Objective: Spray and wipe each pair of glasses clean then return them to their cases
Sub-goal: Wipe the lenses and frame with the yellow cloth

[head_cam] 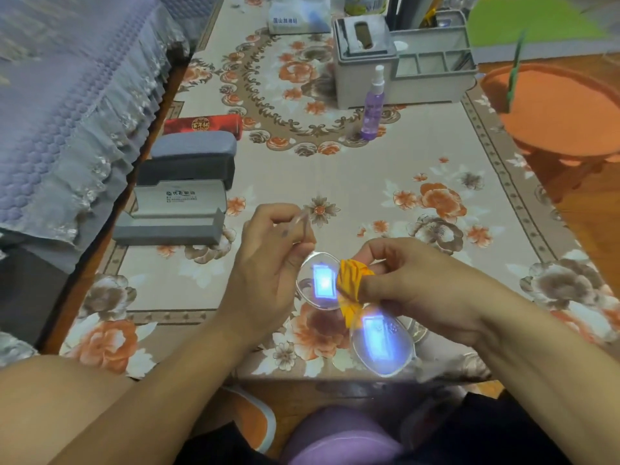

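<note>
I see the table [385,203] filling the frame, three shut cases stacked up the left side above the open case [174,216] at mid-left. The glasses [349,310] hang low centre, long axis running from upper left to lower right. My left hand [268,263] pinches a temple arm at their upper end. My right hand [412,283] clamps the yellow cloth [354,285] between the lenses. The open case lies up-left, nearer my left hand, I judge.
</note>
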